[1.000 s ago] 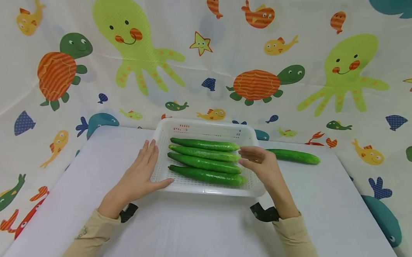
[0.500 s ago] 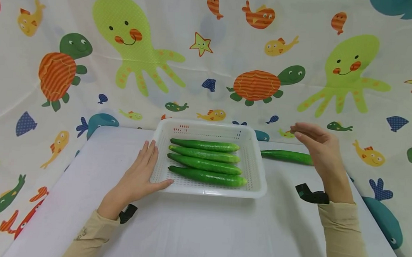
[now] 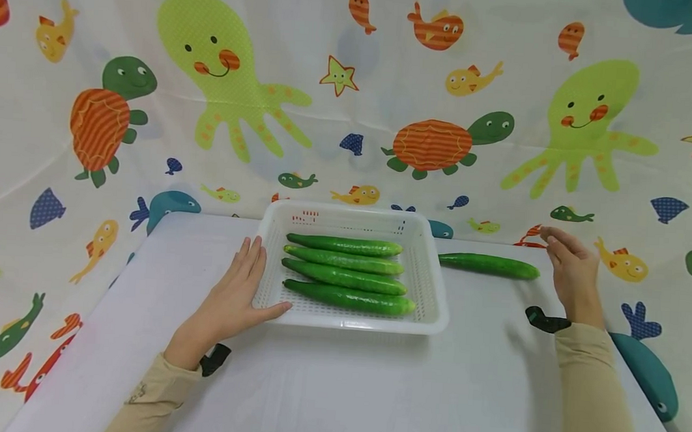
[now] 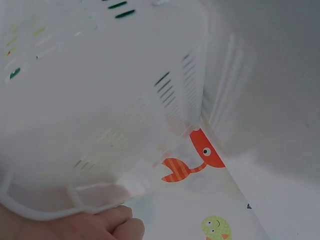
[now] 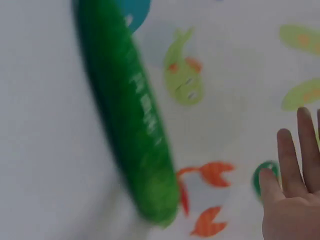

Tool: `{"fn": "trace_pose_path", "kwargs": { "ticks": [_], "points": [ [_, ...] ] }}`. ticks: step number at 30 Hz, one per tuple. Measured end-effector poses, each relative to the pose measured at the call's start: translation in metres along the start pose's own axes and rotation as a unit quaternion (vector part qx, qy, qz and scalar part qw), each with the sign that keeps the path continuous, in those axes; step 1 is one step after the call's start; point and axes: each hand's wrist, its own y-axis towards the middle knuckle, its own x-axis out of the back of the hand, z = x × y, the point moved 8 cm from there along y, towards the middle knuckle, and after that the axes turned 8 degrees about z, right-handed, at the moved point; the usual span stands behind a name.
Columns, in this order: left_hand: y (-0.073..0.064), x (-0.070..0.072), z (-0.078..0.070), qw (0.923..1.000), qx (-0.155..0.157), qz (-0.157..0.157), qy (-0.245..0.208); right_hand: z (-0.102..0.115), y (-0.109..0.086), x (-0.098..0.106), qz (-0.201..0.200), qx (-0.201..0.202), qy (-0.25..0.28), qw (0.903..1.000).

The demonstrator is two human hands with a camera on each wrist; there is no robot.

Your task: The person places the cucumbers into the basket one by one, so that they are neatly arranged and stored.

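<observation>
A white perforated plastic basket (image 3: 352,322) stands at the middle back of the table, with several green cucumbers (image 3: 343,276) lying side by side in it. Along its left side rests my left hand (image 3: 224,304), fingers straight and thumb reaching over the front rim. The left wrist view shows the basket wall (image 4: 100,100) close up and my fingers (image 4: 122,225) at its edge. One more cucumber (image 3: 490,265) lies on the table right of the basket. Just beyond its right end, my right hand (image 3: 578,277) is raised and holds nothing; its fingers (image 5: 289,160) look straight in the right wrist view.
The table (image 3: 337,392) has a white cover. Behind it hangs a curtain (image 3: 308,38) printed with sea animals, close to the basket's back rim. Each wrist carries a small black camera mount, such as the right one (image 3: 546,320).
My right hand has left the cucumbers in the basket and swung right, past the lone cucumber to its far end. My left hand and the basket stay where they were.
</observation>
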Motion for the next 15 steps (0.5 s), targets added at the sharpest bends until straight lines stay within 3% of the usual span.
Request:
{"fn": "trace_pose_path", "kwargs": {
  "ticks": [7, 13, 15],
  "points": [
    [0.000, 0.000, 0.000, 1.0000, 0.000, -0.002, 0.002, -0.041, -0.001, 0.041, -0.051, -0.096, -0.084, 0.9905],
    [0.001, -0.001, 0.001, 1.0000, 0.001, 0.000, 0.005, -0.067, -0.005, 0.061, -0.062, -0.187, -0.177, 0.9642],
    [0.000, -0.001, 0.001, 1.0000, 0.002, 0.001, 0.005, -0.073, -0.007, 0.065, -0.065, -0.200, -0.192, 0.9586]
  ]
}}
